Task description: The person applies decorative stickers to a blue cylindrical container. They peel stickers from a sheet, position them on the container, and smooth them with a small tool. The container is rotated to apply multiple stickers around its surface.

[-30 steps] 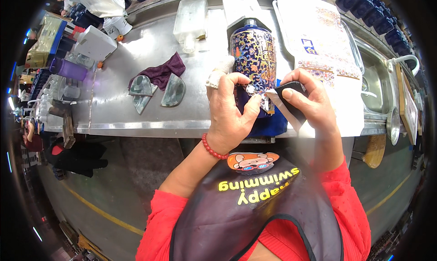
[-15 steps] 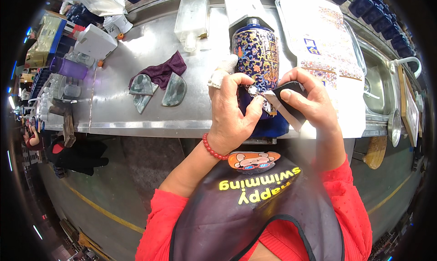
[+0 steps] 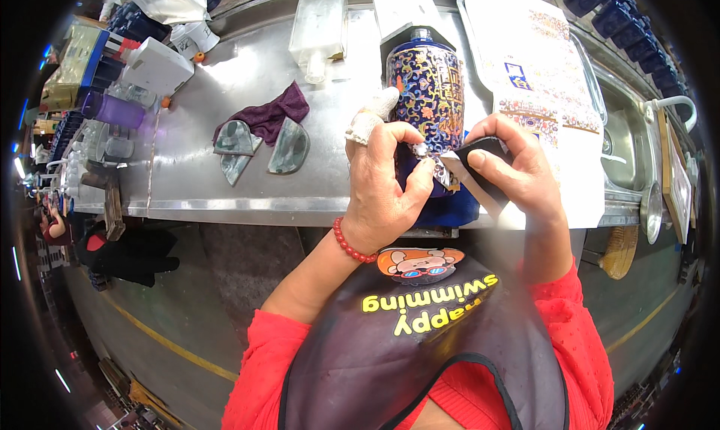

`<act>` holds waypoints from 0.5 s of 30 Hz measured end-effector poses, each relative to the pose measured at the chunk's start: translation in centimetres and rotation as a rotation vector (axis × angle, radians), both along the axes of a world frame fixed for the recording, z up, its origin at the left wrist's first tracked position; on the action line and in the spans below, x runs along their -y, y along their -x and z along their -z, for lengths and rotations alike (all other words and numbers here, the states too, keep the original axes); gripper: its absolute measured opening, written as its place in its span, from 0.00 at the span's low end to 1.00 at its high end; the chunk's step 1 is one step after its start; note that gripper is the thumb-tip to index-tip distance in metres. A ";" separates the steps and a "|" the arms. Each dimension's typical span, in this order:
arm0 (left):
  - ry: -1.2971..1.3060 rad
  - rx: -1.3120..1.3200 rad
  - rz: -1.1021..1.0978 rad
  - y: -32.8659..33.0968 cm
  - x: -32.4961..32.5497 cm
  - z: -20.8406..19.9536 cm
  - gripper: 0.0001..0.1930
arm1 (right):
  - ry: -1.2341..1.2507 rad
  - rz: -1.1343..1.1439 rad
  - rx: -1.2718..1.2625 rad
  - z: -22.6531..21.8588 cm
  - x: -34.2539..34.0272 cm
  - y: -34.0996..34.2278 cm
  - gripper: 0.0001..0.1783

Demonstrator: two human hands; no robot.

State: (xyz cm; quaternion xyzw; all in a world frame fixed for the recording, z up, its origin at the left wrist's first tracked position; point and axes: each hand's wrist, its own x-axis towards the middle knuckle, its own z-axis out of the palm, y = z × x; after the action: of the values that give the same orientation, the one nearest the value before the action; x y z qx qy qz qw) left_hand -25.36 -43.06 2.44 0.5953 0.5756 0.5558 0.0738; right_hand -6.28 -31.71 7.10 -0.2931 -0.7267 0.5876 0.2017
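Observation:
A dark blue bottle [image 3: 429, 92] with a colourful floral pattern lies on the bench, its neck pointing away from me. At its near end, the thumb and forefinger of my left hand [image 3: 391, 167] pinch a crumpled whitish patterned film [image 3: 425, 154]. White wrapping [image 3: 367, 126] covers some of that hand's other fingers, which rest along the bottle's left side. Between the thumb and fingers of my right hand [image 3: 521, 167] is a thin black flat piece [image 3: 491, 160]. A pale strip [image 3: 466, 176] runs along its edge, close to the film. Dark blue material [image 3: 450, 211] sits under the bottle's near end.
Left on the metal bench [image 3: 187, 167] lie a purple cloth [image 3: 281, 115] and grey-green patterned pads [image 3: 288, 146]. Behind stands a clear rectangular bottle [image 3: 319, 29]. Printed pattern sheets [image 3: 551, 77] cover the right side, beside a sink [image 3: 622, 145]. Several blue bottles [image 3: 634, 36] line the back right.
The bottle has shifted slightly right and nearer, and my right hand slightly right. Both hands keep almost the same grip.

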 end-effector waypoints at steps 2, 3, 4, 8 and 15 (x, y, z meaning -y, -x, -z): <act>0.003 -0.003 -0.002 0.1 0.0 0.0 0.15 | 0.020 0.011 0.006 -0.1 0.1 0.2 0.11; 0.009 -0.004 -0.002 0.1 0.0 0.0 0.15 | 0.010 0.009 0.006 -0.2 0.1 0.3 0.12; 0.032 -0.028 0.015 0.3 0.2 0.1 0.14 | -0.013 0.053 -0.013 -0.1 0.3 0.7 0.12; 0.002 -0.028 0.015 1.5 0.6 0.0 0.13 | -0.025 0.018 -0.015 0.2 0.9 1.6 0.12; -0.042 -0.151 -0.004 1.7 0.1 -0.5 0.13 | 0.022 0.033 0.041 0.0 0.7 0.4 0.12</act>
State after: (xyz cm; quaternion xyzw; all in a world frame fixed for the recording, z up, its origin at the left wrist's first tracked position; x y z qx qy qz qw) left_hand -27.01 -43.20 2.93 0.6357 0.5689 0.5215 0.0167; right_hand -6.64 -32.39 7.11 -0.3194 -0.7193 0.5859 0.1933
